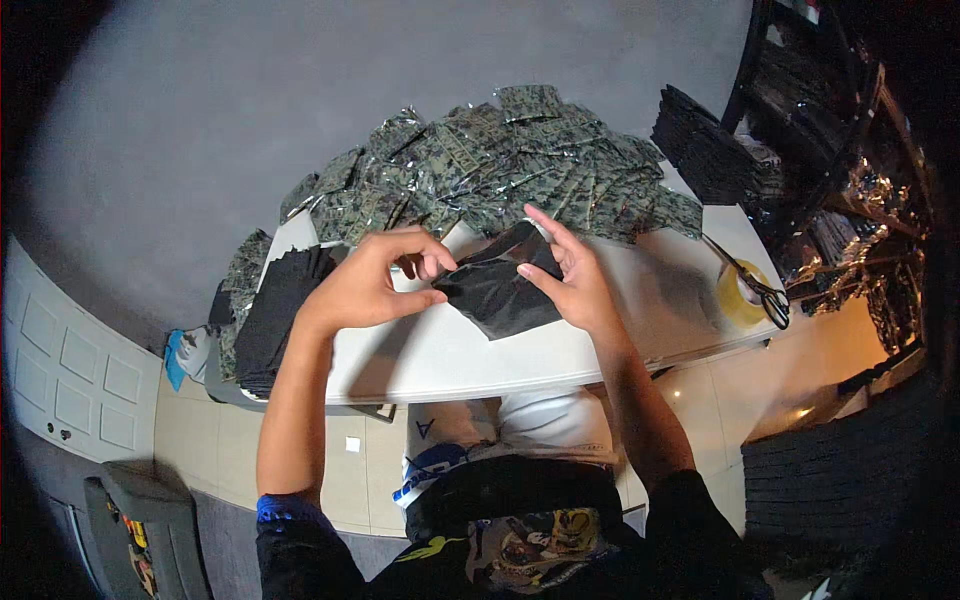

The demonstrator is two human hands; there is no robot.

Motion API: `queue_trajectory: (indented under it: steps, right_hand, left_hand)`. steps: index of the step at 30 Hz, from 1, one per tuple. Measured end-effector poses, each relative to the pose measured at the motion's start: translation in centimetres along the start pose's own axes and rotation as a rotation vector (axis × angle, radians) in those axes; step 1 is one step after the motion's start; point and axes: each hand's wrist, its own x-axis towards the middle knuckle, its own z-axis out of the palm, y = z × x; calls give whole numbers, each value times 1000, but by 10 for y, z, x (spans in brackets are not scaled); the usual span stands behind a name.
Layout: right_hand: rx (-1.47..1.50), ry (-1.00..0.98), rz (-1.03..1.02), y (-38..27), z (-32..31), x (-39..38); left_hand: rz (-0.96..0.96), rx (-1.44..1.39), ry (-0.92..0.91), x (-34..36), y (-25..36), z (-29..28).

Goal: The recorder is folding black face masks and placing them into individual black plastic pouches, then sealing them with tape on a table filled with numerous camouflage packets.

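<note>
A folded black item in glossy, see-through plastic [500, 295] is held above the front of the white table [420, 370]. My left hand [405, 280] is at its left end, with curled fingers and thumb at the edge. My right hand [555, 260] grips its right side, thumb on the front and index finger stretched up along the top. Behind my hands a wide heap of plastic-wrapped green camouflage items [500, 160] covers the back of the table. Black scissors [770, 300] lie at the right end, partly over a roll of yellowish tape [737, 305].
Black fabric stacks stand at the table's left end [275, 330], back right [710, 140] and on the lower right [830, 480]. A dark rack with shiny packets [865, 210] is at the right. A white door [75, 370] and grey armchair [140, 500] are at the left.
</note>
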Motion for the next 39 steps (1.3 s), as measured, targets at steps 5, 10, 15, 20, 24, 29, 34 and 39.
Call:
queue_trajectory:
  steps: [5, 10, 15, 20, 24, 29, 34, 39]
  right_hand:
    - [-24, -10, -36, 0, 4, 1]
    - [-40, -17, -4, 2, 0, 0]
    - [34, 20, 10, 17, 0, -1]
    - [-25, 35, 20, 26, -12, 2]
    - [-68, 94, -149, 15, 1, 7]
    - [10, 237, 10, -2, 17, 5]
    - [-38, 367, -158, -9, 39, 9]
    - [-53, 437, -279, -14, 46, 14]
  left_hand:
    - [-27, 43, -2, 4, 5, 6]
    - [-82, 153, -35, 5, 2, 6]
    - [-62, 165, -35, -4, -11, 2]
    - [-100, -32, 87, -2, -8, 6]
    - [120, 106, 123, -2, -5, 9]
    - [111, -41, 193, -3, -5, 11]
    - [-2, -291, 269, -7, -20, 19]
    - [-26, -562, 616, -14, -25, 93]
